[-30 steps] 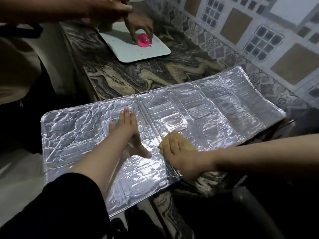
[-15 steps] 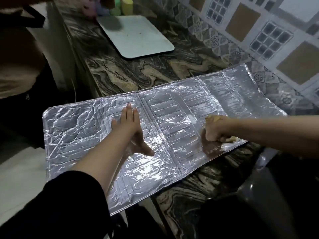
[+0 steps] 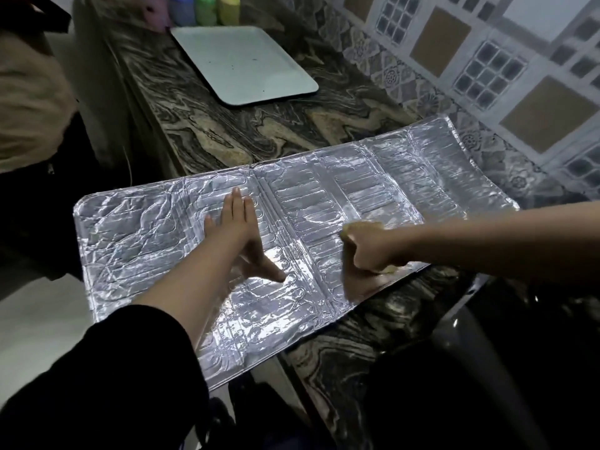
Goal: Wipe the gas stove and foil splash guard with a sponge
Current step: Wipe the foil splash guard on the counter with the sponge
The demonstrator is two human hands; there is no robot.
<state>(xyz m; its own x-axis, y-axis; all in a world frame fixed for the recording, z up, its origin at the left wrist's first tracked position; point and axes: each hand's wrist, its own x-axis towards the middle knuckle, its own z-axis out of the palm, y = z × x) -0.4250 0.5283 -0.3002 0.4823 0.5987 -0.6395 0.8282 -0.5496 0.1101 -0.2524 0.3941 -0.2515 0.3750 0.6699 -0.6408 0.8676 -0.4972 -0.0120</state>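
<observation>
The silver foil splash guard (image 3: 373, 190) lies unfolded flat across the marbled counter, its left end hanging past the counter's edge. My left hand (image 3: 240, 232) presses flat on the guard's middle-left panel, fingers straight and thumb spread. My right hand (image 3: 370, 245) is curled round a yellow sponge (image 3: 355, 226) and pushes it on the guard's near right part. Only slivers of sponge show above and below the fist. The gas stove is not in view.
A pale tray (image 3: 246, 63) lies further along the marbled counter (image 3: 259, 131). Coloured cups (image 3: 204, 8) stand at its far end. Another person (image 3: 29, 92) stands at the left. A tiled wall (image 3: 487, 76) borders the counter on the right.
My right hand with the sponge swept right along the guard, then came back a little to the left. The other person's hands and the pink object left the tray. My left hand stayed put.
</observation>
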